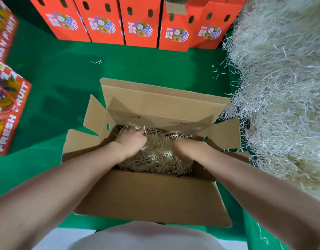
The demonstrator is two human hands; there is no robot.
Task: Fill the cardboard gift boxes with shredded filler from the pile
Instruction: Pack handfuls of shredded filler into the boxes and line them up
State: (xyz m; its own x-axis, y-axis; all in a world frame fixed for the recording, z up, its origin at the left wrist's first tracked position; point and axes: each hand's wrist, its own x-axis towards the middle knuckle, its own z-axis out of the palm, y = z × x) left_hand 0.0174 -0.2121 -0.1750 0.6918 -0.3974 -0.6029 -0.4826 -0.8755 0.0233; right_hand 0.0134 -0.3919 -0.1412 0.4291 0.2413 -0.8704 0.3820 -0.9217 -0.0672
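Observation:
An open brown cardboard box [152, 193] stands on the green table in front of me, its flaps spread outward. Pale shredded filler [157, 157] lies inside it. Both my hands are down in the box, pressed into the filler. My left hand [132, 141] is at the left side, fingers buried in the shreds. My right hand [184, 148] is at the right side, its fingers hidden in the filler. The big pile of shredded filler [281, 83] rises at the right edge of the table.
A row of red printed gift boxes [137, 24] stands along the back of the green table [56, 78]. More red boxes marked FRESH FRUIT [8, 112] sit at the left. A few loose shreds [97, 62] lie on the green surface.

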